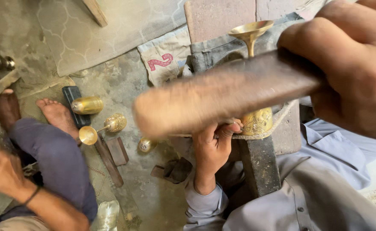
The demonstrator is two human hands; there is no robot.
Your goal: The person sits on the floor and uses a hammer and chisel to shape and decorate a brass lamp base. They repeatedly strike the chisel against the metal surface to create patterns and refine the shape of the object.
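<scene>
My right hand point(355, 72) is raised close to the camera and grips a thick wooden stick point(222, 94), which is motion-blurred and crosses the middle of the view. Below it, a brass goblet point(256, 121) with an engraved body lies on a padded block, its plain cup point(250, 30) pointing away. My left hand point(211, 147) reaches up from below, fingers curled against the goblet's engraved part. The stick hides the fingertips and whatever they pinch.
A dark metal post point(258, 164) stands under the goblet. On the stone floor to the left lie a brass cup point(87, 105), another brass goblet point(104, 127), a small brass piece point(146, 144) and wooden blocks point(111, 158). Another person sits there, bare foot point(57, 113) and hand point(1, 171) showing.
</scene>
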